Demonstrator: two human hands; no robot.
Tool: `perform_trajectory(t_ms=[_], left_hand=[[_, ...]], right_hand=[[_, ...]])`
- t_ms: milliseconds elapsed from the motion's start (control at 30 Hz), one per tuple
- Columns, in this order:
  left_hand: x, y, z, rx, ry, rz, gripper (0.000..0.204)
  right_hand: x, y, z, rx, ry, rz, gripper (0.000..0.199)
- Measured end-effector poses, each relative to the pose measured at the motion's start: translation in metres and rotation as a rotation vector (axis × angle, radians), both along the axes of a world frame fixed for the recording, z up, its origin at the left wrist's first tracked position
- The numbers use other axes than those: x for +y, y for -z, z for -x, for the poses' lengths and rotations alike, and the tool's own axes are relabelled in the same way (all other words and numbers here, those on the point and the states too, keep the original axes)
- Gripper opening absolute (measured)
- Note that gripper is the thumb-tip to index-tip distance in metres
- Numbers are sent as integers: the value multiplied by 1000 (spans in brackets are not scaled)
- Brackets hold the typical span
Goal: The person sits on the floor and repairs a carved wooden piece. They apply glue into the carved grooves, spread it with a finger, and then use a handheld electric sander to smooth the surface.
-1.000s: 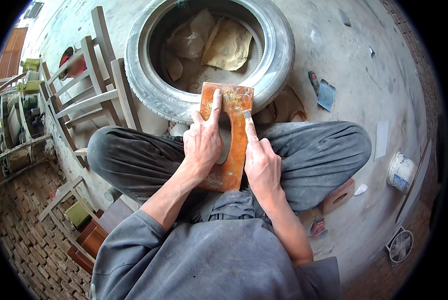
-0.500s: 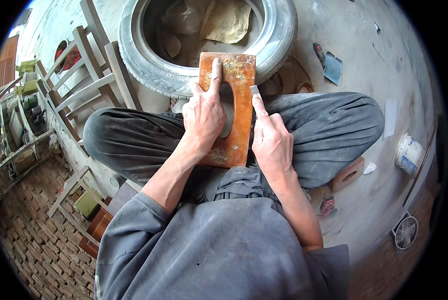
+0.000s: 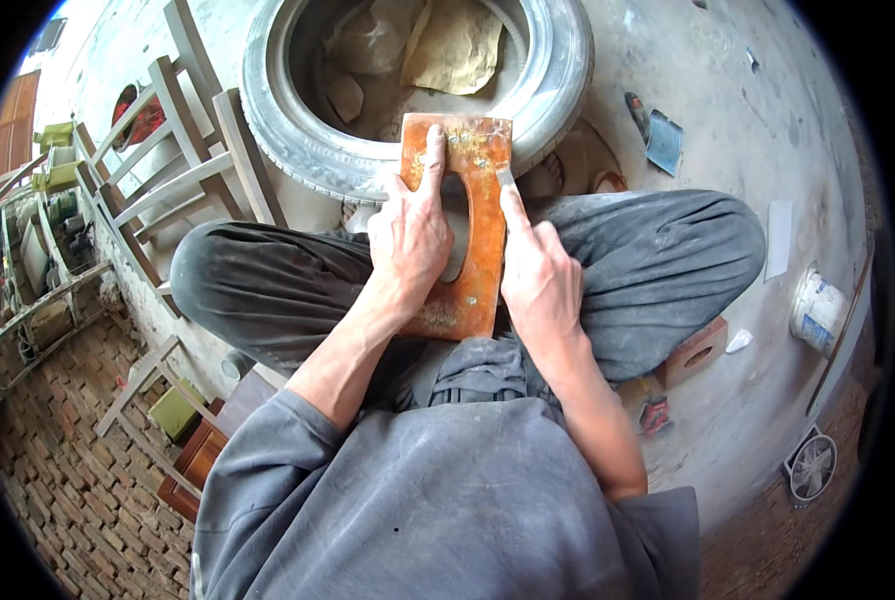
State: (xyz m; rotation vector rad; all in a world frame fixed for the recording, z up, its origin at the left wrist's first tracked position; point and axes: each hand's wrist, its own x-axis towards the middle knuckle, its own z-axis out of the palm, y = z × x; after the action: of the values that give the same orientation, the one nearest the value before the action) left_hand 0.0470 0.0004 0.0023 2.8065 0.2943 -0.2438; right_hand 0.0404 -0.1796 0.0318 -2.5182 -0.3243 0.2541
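An orange-brown wooden board (image 3: 483, 215) with an oval cutout lies lengthwise on my crossed legs. Its far end reaches the tyre (image 3: 298, 150). My left hand (image 3: 408, 235) lies flat on the board's left half, fingers stretched toward the far end, holding it down. My right hand (image 3: 538, 275) is at the board's right edge. Its index finger is stretched out along a small grey blade-like tool (image 3: 505, 180) pressed against that edge.
The old tyre in front holds crumpled brown paper (image 3: 453, 45). Pale wooden chair frames (image 3: 183, 170) stand to the left. On the concrete floor at right are a white bucket (image 3: 818, 310), a small wooden box (image 3: 693, 350), a blue scrap (image 3: 665, 140) and a fan (image 3: 813, 465).
The view has shifted a little, so the tyre sits higher in the picture. Both hands keep the same hold on the board, with the right hand barely moving along its edge.
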Motion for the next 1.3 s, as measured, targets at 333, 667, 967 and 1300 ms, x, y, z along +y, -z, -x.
perform_trajectory(t_ms=[333,667,967,1300], left_hand=[[-1,-2,1,-49,14,-9,90],[-1,-4,-1,-33,9,4,90],[0,-1,1,-73,21,-10,90],[-2,-2,0,-49,18,-13,91]], right_hand=[[-3,8,14,-4,50,-62,64],[1,9,2,4,78,-171,59],[0,11,7,32,97,-177,60],[1,15,3,-22,120,-231,54]])
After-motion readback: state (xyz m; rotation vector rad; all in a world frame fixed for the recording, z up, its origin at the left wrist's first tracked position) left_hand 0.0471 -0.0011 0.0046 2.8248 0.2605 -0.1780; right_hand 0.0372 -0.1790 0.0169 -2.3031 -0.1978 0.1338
